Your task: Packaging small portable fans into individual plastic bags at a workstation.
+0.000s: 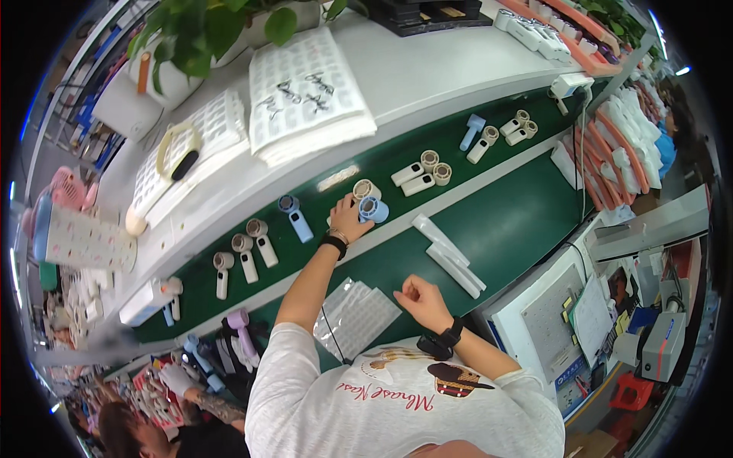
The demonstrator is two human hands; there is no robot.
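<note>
My left hand (350,220) reaches onto the green belt, its fingers curled at a light-blue handheld fan (373,210). A beige handheld fan (366,190) lies just behind it, and the handles of both are partly hidden by my hand. Closer to my body, my right hand (424,302) hovers over the lower green bench with its fingers curled in, and nothing shows in them. Between my arms lies a clear plastic bag (356,316) with label sheets. White plastic strips (449,256) rest beyond my right hand.
Along the belt (328,252) lie more handheld fans, among them a blue one (296,219) and a beige pair (421,174). Sheet stacks (309,95) and a plant (198,34) stand on the white shelf. A co-worker's gloved hand (177,378) is at lower left.
</note>
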